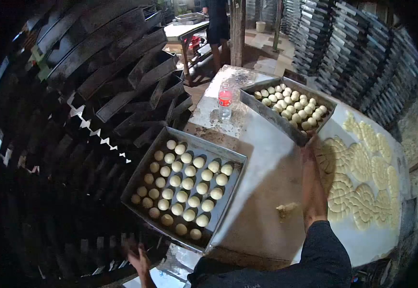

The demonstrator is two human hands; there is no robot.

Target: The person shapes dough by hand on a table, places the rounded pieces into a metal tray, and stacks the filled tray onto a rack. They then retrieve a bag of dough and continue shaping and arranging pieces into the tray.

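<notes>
My right hand (310,139) is at the near corner of the far metal tray (271,116), which is filled with pale dough balls (295,106); its fingers are wrapped at the tray's edge. The nearer metal tray (238,185) holds spaced rows of dough balls (187,183) and sits at the table's left side. Below that tray's lower left corner, my left hand (138,254) is in the air, slightly blurred, with its fingers apart and nothing in it.
Cut dough pieces (361,168) cover the table's (262,163) right side. A bottle (225,102) stands near the back, and a dough scrap (287,209) lies near the front. Stacked trays (132,62) rise at left, more (358,43) at right. A person (217,29) stands behind.
</notes>
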